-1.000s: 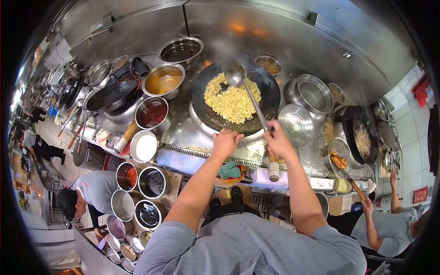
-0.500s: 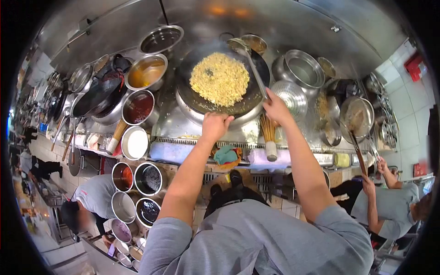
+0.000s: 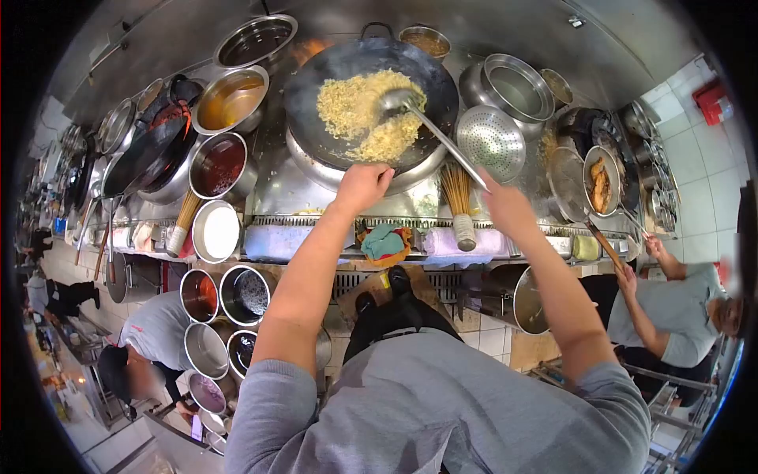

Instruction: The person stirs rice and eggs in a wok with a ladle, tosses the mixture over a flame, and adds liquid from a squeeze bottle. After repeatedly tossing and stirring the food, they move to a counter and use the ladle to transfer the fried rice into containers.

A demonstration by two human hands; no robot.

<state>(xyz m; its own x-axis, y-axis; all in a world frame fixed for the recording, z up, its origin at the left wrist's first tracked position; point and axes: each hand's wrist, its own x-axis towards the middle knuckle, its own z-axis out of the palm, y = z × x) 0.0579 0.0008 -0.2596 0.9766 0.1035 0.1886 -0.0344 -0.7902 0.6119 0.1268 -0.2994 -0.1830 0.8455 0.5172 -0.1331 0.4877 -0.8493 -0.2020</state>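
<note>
In the head view a large dark wok (image 3: 316,146) sits on the stove ring, with yellowish fried rice (image 3: 345,109) spread inside it. My left hand (image 3: 363,186) is closed on the wok's near rim; the exact grip is hidden beneath the fingers. Wrapped round the handle of a steel ladle (image 3: 401,100) is my right hand (image 3: 509,209), to the right of the wok. The ladle's bowl rests in the rice, which is parted under it. A bamboo wok brush (image 3: 458,201) lies between my hands, close to a perforated strainer (image 3: 491,144).
Left of the wok stand pots of amber liquid (image 3: 229,103), dark red sauce (image 3: 219,166) and something white (image 3: 216,231). A steel pot (image 3: 519,88) stands at right. Flame (image 3: 310,51) shows behind the wok. A co-worker (image 3: 671,312) handles a pan at right; another person (image 3: 154,336) bends at left.
The ladle has come down from the wok's far right rim into the rice, splitting the mound. My right hand has moved right and slightly down. Flame now shows behind the wok.
</note>
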